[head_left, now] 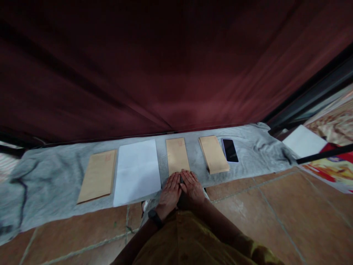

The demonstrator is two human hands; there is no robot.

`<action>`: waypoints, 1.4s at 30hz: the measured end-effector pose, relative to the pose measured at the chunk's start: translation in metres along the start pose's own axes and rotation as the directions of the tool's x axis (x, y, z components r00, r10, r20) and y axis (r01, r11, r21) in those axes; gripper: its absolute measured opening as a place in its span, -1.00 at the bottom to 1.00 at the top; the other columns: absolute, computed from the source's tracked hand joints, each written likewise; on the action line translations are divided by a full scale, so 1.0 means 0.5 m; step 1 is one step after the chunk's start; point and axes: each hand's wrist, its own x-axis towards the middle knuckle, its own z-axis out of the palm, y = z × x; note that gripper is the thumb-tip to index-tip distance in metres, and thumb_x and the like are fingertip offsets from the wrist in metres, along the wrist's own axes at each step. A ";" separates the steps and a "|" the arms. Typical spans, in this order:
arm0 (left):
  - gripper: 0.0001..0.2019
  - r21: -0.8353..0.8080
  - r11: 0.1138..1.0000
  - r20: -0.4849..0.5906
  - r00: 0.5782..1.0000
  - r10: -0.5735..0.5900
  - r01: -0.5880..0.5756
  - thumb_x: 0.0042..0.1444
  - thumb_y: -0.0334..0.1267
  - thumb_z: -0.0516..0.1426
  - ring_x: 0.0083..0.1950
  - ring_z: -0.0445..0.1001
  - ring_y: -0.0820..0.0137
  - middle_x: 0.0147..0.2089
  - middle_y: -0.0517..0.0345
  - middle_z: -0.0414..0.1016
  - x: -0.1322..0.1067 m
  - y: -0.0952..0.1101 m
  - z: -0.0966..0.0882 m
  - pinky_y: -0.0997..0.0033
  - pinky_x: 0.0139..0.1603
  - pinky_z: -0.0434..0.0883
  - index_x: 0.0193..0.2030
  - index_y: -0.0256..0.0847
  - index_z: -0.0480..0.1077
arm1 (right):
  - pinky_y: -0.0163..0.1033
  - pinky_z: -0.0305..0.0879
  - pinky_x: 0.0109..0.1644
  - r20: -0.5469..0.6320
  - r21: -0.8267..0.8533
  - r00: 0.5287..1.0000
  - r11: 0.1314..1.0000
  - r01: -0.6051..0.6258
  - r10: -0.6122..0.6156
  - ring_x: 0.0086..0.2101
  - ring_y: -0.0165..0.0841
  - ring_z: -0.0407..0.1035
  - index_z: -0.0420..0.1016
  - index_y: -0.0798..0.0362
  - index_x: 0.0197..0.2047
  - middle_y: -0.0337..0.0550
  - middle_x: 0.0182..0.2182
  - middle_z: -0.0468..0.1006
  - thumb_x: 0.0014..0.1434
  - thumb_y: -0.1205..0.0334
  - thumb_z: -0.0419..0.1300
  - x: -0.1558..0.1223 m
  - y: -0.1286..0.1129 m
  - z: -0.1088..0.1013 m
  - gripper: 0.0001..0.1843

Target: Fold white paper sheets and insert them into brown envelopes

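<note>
My left hand (170, 191) and my right hand (192, 187) lie flat side by side, fingers stretched out, at the near end of a brown envelope (178, 154). Neither hand holds anything; their fingertips overlap the envelope's near edge in view. Left of it, large white paper (138, 171) lies flat. Farther left is a stack of brown envelopes (97, 175). On the right, a second stack of brown envelopes (214, 154) rests beside a phone (230, 150) with a dark screen.
Everything lies on a grey cloth (250, 151) covering a long, narrow surface. Behind it hangs a dark red curtain (176, 88). Brown floor tiles (248, 209) show in front. At the far right are a white box-like thing (303, 141) and a colourful printed package (331, 169).
</note>
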 end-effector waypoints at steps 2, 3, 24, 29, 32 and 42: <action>-0.45 0.006 1.000 0.002 1.000 -0.006 0.006 0.36 -0.25 -0.08 0.49 0.14 0.15 0.43 -0.18 0.26 -0.002 -0.002 -0.007 0.03 0.43 0.25 0.45 -0.37 0.10 | 0.06 0.10 0.43 -0.009 -0.015 1.000 1.000 -0.012 0.012 0.34 -0.20 0.17 0.11 0.10 0.46 0.04 0.36 0.29 0.44 0.20 -0.01 -0.007 0.010 -0.001 -0.43; -0.45 0.010 1.000 0.006 1.000 -0.012 0.012 0.36 -0.22 -0.07 0.49 0.15 0.14 0.43 -0.19 0.26 -0.004 -0.004 -0.010 0.02 0.43 0.25 0.43 -0.39 0.12 | 0.06 0.10 0.43 -0.016 -0.021 1.000 1.000 -0.019 0.019 0.33 -0.20 0.17 0.11 0.08 0.46 0.03 0.35 0.30 0.43 0.21 0.00 -0.011 0.014 -0.002 -0.42; -0.38 0.027 0.995 0.133 0.987 0.093 -0.098 0.28 -0.24 -0.01 0.51 0.10 0.12 0.47 -0.19 0.17 0.039 0.019 -0.020 0.02 0.48 0.11 0.46 -0.39 0.08 | 0.12 0.07 0.42 -0.024 -0.046 0.998 0.997 -0.058 0.057 0.34 -0.18 0.16 0.07 0.08 0.48 0.05 0.36 0.29 0.42 0.29 -0.05 -0.024 0.027 -0.011 -0.41; -0.38 0.079 0.986 0.167 0.977 0.135 -0.149 0.24 -0.33 -0.02 0.49 0.13 0.10 0.44 -0.27 0.21 0.042 0.014 -0.017 0.01 0.49 0.07 0.44 -0.46 0.12 | 0.14 0.08 0.42 0.000 -0.006 1.000 1.000 -0.017 0.017 0.36 -0.16 0.12 0.02 0.15 0.49 0.10 0.37 0.25 0.43 0.27 -0.09 -0.007 0.006 -0.003 -0.40; -0.39 0.092 0.984 0.142 0.980 0.137 -0.150 0.23 -0.36 -0.02 0.48 0.15 0.10 0.43 -0.28 0.24 0.042 0.015 -0.012 0.02 0.48 0.09 0.42 -0.47 0.15 | 0.13 0.05 0.43 0.014 -0.003 1.000 1.000 -0.010 0.010 0.36 -0.18 0.11 0.01 0.17 0.49 0.11 0.36 0.27 0.44 0.28 -0.11 -0.004 -0.002 -0.003 -0.40; -0.37 0.050 0.993 0.141 0.985 0.097 -0.105 0.29 -0.21 0.03 0.50 0.10 0.08 0.47 -0.27 0.16 0.021 -0.003 -0.028 0.08 0.46 0.14 0.44 -0.47 0.09 | 0.07 -0.04 0.46 0.022 -0.056 1.000 0.998 -0.017 0.018 0.37 -0.21 0.10 0.02 0.12 0.49 0.05 0.37 0.26 0.47 0.18 -0.09 -0.014 0.007 -0.005 -0.42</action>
